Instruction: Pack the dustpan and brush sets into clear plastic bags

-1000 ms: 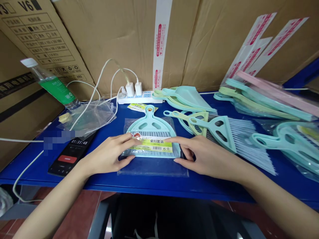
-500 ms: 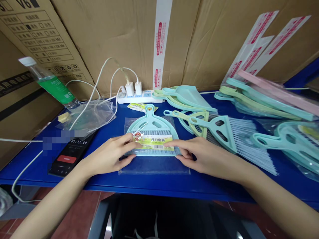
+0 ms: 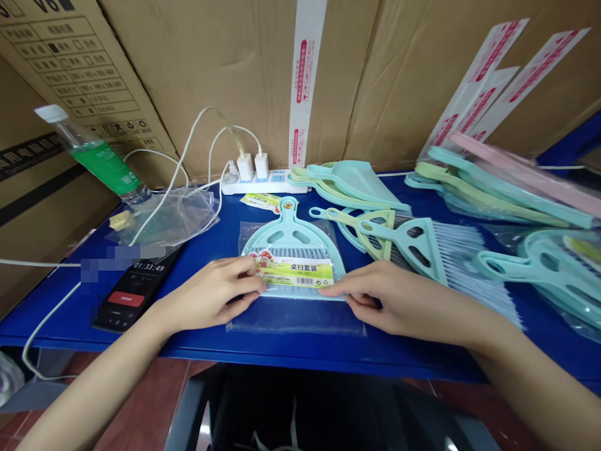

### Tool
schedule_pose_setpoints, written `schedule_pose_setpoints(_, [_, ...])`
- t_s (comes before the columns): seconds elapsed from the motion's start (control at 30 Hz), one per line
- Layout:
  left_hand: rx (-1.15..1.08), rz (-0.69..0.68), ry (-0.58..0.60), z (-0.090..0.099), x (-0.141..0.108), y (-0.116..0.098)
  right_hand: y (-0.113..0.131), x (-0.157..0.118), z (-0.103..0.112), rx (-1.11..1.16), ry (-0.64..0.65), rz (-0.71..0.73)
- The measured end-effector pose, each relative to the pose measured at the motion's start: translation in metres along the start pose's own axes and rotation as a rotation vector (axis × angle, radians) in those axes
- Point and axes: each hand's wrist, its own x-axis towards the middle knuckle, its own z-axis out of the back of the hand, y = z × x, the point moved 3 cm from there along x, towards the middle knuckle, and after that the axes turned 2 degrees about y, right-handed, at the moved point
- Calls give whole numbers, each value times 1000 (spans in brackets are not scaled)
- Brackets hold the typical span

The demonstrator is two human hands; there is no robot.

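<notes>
A light-blue dustpan with its brush [image 3: 300, 238] lies flat in front of me inside a clear plastic bag [image 3: 295, 322], handle pointing away. Across the bristles runs a yellow-green and white card label [image 3: 300, 270] with a mushroom picture. My left hand [image 3: 225, 289] is closed at the lower left of the set, fingertips and thumb pressed together on the bag beside the label. At the lower right corner, my right hand [image 3: 373, 293] has its index finger on the label's edge and its thumb by the dustpan's rim, the other fingers curled.
Loose brushes [image 3: 413, 247] and dustpans [image 3: 361, 185] lie right and behind; bagged sets [image 3: 554, 269] sit farther right. A power strip [image 3: 253, 183], another label [image 3: 263, 202], a bottle [image 3: 106, 166], plastic bags [image 3: 164, 216] and a phone [image 3: 134, 291] are also on the blue table [image 3: 197, 347].
The bagged set has shifted slightly to the right and turned a little. Its label now sits lower and flatter, with the mushroom picture uncovered. Both hands have moved slightly right.
</notes>
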Motion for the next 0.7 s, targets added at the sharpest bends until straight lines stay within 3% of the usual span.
schedule_pose_setpoints(0.4, [-67,1,62,-1,-1,-2,0,-5,5,-61,9,-4])
schedule_pose_setpoints(0.7, [-61,25,82,5,-1,-3,-6,-5,4,17,-13,1])
